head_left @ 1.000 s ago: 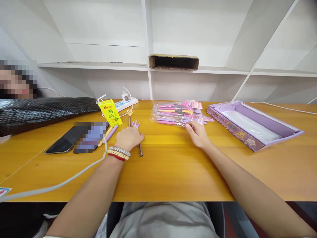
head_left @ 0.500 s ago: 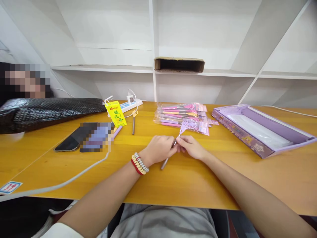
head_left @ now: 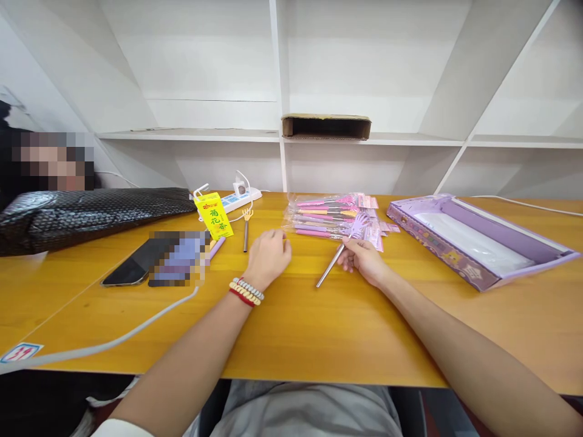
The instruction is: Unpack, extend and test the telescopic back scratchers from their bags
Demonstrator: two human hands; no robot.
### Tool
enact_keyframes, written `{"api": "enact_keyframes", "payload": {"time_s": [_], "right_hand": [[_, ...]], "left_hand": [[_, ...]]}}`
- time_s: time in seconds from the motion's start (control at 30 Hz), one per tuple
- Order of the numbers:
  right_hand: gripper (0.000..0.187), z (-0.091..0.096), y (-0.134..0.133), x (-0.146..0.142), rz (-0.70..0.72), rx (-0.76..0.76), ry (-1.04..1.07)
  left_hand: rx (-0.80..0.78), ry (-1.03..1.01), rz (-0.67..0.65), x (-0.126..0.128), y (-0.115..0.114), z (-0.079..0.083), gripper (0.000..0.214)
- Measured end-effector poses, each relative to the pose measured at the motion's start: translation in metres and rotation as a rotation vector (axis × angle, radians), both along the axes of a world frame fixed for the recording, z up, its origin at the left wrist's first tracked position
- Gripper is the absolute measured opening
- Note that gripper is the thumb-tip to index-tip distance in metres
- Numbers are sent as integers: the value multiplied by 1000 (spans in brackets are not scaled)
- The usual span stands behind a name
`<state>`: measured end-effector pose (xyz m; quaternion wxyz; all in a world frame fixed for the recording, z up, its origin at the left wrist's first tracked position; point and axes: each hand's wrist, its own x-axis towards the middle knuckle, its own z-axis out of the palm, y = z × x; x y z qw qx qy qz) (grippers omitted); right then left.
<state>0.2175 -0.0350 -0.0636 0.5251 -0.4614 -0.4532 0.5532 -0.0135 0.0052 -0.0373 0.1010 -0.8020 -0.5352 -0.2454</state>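
My right hand [head_left: 367, 261] is closed on a back scratcher with a lilac claw head and a silver metal shaft [head_left: 331, 265]. The shaft slants down to the left, and the claw end overlaps the packets behind it. My left hand [head_left: 269, 256], with beaded bracelets at the wrist, is over the table to the left, apart from the scratcher. Its fingers are loosely bent, partly hidden, and nothing shows in them. Just beyond it lies a second back scratcher [head_left: 246, 233] with a pale yellow claw and metal shaft. Several bagged back scratchers [head_left: 328, 212] lie behind my hands.
An open purple display box [head_left: 489, 282] stands at the right. On the left are a yellow tea packet [head_left: 214, 215], a power strip [head_left: 241, 197], phones [head_left: 132, 264], a white cable [head_left: 150, 320] and a black bubble-wrapped bundle [head_left: 104, 212] beside another person. A cardboard box [head_left: 325, 127] sits on the shelf.
My left hand has let go of the lilac scratcher and moved left. My right hand has carried the scratcher a little right and away from me.
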Motion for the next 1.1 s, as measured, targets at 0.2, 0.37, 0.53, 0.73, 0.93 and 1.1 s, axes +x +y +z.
{"api": "enact_keyframes", "payload": {"time_s": [0.2, 0.37, 0.53, 0.73, 0.93, 1.1], "right_hand": [[39, -2, 0, 0, 11, 25, -4], [39, -3, 1, 1, 8, 25, -15], [40, -1, 0, 2, 20, 26, -26], [39, -1, -1, 1, 31, 36, -29], [40, -1, -1, 0, 52, 39, -51], [39, -2, -2, 1, 56, 42, -87]], "left_hand": [[34, 110, 449, -35, 24, 5, 33], [-126, 44, 667, -57, 33, 5, 40], [-280, 37, 716, -66, 35, 12, 36], [-358, 7, 727, -70, 33, 17, 34], [-364, -10, 721, -72, 33, 16, 34], [-371, -21, 656, -78, 34, 16, 34]]}}
